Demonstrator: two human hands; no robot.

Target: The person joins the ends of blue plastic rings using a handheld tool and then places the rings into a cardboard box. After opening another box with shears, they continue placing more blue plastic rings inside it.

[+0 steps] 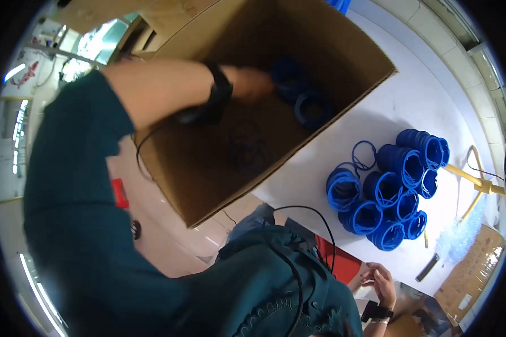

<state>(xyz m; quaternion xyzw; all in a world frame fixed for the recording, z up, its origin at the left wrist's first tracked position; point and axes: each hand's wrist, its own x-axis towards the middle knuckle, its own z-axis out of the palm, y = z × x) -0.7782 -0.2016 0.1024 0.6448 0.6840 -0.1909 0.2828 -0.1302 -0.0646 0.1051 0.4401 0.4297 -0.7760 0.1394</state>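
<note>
My left hand (254, 84) reaches deep into a large open cardboard box (219, 199). Its fingers are blurred and end at a bundle of blue rings (288, 80); whether they grip it does not show. Beside that bundle, a second blue ring bundle (313, 110) lies in the box, and a few thin loose rings (248, 147) rest on its bottom. My right hand (381, 281) hangs near the front edge of the white table, fingers loosely bent and apart, with nothing in it. Several blue ring bundles (387, 189) stand grouped on the table to the right of the box.
A loose blue ring (365, 155) lies behind the group on the white table (433, 121). Further right are a yellow frame (480, 185), clear plastic wrap (461, 238), a dark-handled tool (428, 268) and a flat cardboard piece (472, 272). A black cable (320, 216) loops before my body.
</note>
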